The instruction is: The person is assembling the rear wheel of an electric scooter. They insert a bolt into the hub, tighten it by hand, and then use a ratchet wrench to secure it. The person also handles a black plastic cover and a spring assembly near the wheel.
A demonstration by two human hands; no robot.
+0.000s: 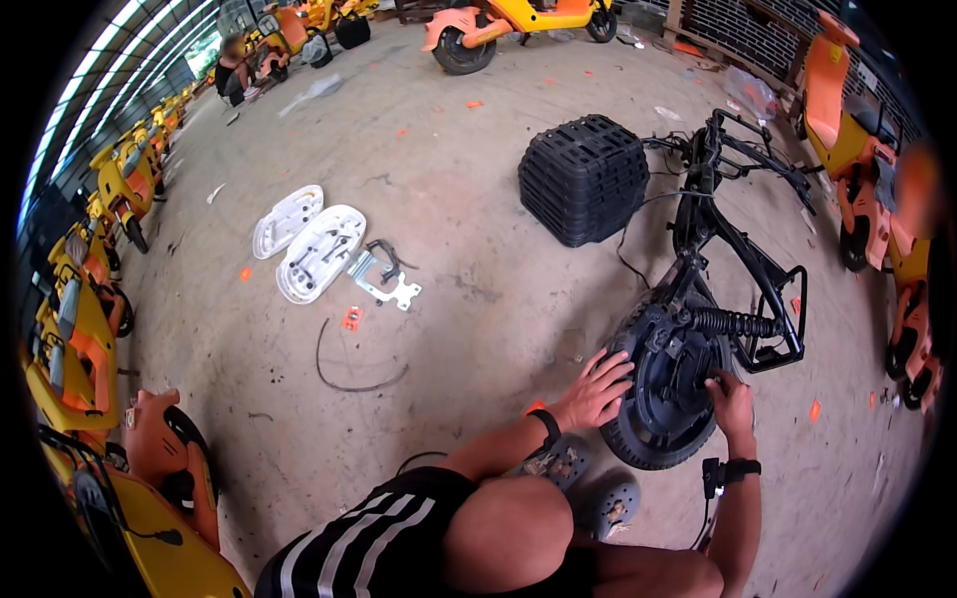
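Note:
A black scooter wheel [653, 439] with a thick tyre is joined to a bare black scooter frame [696, 234] lying on the floor. My left hand [595, 391] rests on the tyre's left side, fingers stretched out and open. On the wheel's right side my right hand [733, 401] is closed, thumb and fingers bent together at the hub's edge; anything held there is too small to make out. A black coil spring shock absorber [738, 322] runs from beside the wheel along the frame. Both wrists wear black straps.
Beyond the wheel sits a black plastic basket [583, 179], upside down. To the left lie an open white case [321, 254] with small parts, a metal bracket [384, 284] and a loose black cable [339, 384]. Yellow-orange scooters [130, 184] line both sides; another person [234, 75] crouches far off.

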